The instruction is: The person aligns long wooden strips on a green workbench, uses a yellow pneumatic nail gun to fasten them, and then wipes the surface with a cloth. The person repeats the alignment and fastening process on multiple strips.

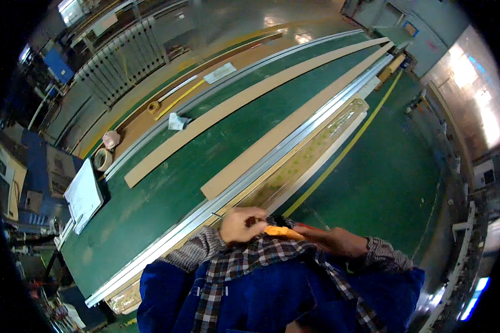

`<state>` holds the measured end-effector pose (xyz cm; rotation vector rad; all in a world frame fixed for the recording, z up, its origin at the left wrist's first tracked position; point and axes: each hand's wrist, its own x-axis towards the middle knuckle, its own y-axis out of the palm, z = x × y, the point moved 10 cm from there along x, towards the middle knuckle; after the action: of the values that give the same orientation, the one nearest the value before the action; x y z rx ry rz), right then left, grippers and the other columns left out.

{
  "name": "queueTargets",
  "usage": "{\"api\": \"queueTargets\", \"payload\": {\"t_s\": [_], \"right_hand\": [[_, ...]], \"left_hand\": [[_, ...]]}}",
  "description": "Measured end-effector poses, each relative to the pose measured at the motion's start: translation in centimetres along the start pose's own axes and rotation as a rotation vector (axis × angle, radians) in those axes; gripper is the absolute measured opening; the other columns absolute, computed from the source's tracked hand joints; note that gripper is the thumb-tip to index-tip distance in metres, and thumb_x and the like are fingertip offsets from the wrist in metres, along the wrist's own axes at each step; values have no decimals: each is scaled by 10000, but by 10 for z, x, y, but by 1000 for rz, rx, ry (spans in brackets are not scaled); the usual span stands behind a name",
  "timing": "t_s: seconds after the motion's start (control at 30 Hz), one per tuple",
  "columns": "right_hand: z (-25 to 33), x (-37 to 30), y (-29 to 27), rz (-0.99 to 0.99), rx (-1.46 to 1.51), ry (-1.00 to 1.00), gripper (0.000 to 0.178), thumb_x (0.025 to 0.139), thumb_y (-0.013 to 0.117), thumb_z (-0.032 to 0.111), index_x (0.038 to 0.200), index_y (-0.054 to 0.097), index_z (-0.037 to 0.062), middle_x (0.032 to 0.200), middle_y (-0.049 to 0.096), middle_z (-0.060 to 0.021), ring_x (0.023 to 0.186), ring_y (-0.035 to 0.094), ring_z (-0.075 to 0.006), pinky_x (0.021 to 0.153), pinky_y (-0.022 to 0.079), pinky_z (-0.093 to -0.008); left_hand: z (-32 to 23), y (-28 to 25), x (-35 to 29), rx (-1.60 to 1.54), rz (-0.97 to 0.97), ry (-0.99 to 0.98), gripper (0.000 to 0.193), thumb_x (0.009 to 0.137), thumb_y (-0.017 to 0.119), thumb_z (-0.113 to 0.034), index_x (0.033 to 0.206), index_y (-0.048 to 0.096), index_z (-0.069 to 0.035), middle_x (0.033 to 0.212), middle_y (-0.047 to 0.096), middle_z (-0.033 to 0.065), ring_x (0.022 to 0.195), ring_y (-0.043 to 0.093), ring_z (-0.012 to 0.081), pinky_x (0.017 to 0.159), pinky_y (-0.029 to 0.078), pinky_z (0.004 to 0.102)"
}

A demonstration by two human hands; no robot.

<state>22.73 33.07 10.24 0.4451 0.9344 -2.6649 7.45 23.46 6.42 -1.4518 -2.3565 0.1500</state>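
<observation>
Shop: long green table point(166, 194) running away to my upper right
Paperwork: white sheets point(84, 194) at the left end, writing too small to read
Orange thing point(283, 232): between my hands at my chest, long axis roughly side to side, right end dipping a bit
Left hand point(243, 225): fingers clamped on its left end, thin rod point(216, 215) poking out
Right hand point(339, 241): at the other end, can't tell its grip
Around: tan strips point(294, 122), pale metal rails point(205, 206) and a wrapped bundle point(305, 161) just past my hands
</observation>
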Motion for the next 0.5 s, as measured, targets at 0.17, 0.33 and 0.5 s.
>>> {"api": "queueTargets", "payload": {"t_s": [0.17, 0.33, 0.5], "right_hand": [[-2, -40, 6, -53, 116, 263, 566, 896, 515, 151, 1405, 290, 254, 1245, 513, -164, 941, 612, -336, 749, 523, -388], [10, -56, 12, -335, 51, 184, 559, 895, 514, 147, 1403, 292, 220, 1243, 531, -146, 983, 604, -340, 784, 521, -369], [-11, -79, 49, -494, 99, 338, 561, 888, 522, 134, 1401, 297, 172, 1131, 603, -157, 927, 627, -341, 754, 514, -360]], "left_hand": [[19, -25, 2, 325, -108, -53, 199, 838, 579, -199, 863, 642, -11, 791, 620, 149, 751, 595, 313, 692, 450, 402], [11, -33, 28, 703, -236, 211, 248, 844, 561, -214, 996, 605, -23, 1097, 547, 185, 1042, 495, 369, 903, 363, 456], [79, -170, 38, 996, -486, -105, 397, 872, 542, -323, 1119, 565, -12, 1253, 472, 195, 1104, 472, 367, 954, 348, 466]]}}
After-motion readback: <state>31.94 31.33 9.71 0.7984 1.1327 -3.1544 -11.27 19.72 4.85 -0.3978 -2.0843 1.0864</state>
